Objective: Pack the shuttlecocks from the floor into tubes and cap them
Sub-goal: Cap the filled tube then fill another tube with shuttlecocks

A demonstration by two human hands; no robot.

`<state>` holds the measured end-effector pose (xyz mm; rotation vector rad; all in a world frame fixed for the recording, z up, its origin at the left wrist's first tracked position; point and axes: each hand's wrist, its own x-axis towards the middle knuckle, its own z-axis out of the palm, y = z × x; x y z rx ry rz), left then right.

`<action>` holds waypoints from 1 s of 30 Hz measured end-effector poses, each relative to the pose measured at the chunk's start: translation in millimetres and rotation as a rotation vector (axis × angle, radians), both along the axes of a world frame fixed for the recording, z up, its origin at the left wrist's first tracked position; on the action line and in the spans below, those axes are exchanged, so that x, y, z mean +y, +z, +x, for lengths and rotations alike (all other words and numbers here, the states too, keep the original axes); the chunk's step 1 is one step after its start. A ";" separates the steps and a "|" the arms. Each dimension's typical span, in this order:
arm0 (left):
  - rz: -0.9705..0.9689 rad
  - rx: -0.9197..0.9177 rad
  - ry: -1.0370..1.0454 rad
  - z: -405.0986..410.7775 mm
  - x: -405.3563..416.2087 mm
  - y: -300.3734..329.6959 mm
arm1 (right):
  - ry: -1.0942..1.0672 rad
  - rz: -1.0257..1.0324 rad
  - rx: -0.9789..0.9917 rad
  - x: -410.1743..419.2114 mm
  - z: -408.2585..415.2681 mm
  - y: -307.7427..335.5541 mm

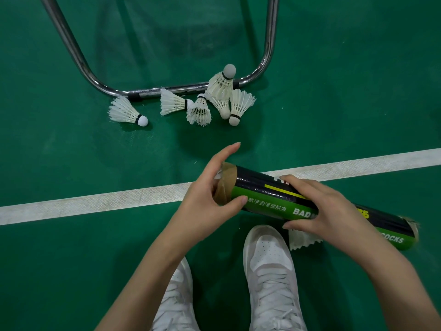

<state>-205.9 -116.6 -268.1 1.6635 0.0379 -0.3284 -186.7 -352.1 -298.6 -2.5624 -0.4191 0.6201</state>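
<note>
both hands gripped one tube (pixel 274 194), a black and green cardboard cylinder held roughly level above the white court line (pixel 95 201). right hand (pixel 327 206) was wrapped over the tube's middle, fingers curled down its near side, clenched on it. left hand (pixel 210 192) sat at the tube's brown open end, thumb pressed on the green band and the other fingers arched over the mouth; whether a cap or a shuttlecock lay under that palm could not be told.

beyond the court line, away from the person, six shuttlecocks lay on the green floor (pixel 358 103) against the bent chrome frame (pixel 167 89). a lone shuttlecock (pixel 126 112) rested at the left, cork toward the line, just beside a black clip on the frame. to its right another shuttlecock (pixel 173 102) lay on its side, touching a cluster of four (pixel 222 96); one in the cluster stood upright with its grey cork on top, leaning on the frame.

on the near side of the line, a feather skirt (pixel 303 241) showed just under the right hand and the tube, beside the white shoes (pixel 269 266).
</note>
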 end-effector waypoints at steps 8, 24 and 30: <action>-0.036 0.013 -0.061 0.2 1.4 -2.7 | 0.020 -0.017 -0.015 1.2 -1.2 0.8; 0.071 -0.058 -0.057 22.9 12.4 32.8 | 0.058 0.087 -0.145 11.8 27.6 24.2; 0.102 -0.270 0.117 45.9 26.5 76.4 | 0.005 0.227 -0.211 27.7 56.9 67.2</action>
